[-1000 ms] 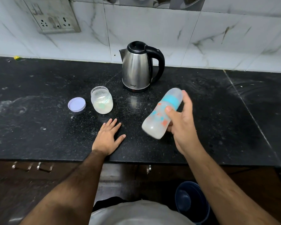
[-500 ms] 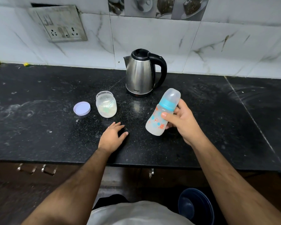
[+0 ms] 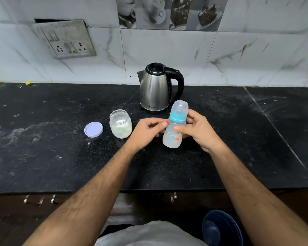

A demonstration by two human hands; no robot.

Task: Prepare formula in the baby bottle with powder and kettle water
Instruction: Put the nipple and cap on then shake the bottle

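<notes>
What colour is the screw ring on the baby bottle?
Light blue; the head view shows the screw ring under the clear cap.

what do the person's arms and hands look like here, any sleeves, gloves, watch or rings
Both forearms are bare up to the bottom edge of the picture, with dark hair along them and no sleeve in view. The left hand and the right hand wear no gloves. No watch, band or ring shows on either wrist or on the visible fingers.

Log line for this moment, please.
right hand: holds capped baby bottle | left hand: fingertips at bottle | powder jar: open, lid beside | kettle: untouched
</notes>
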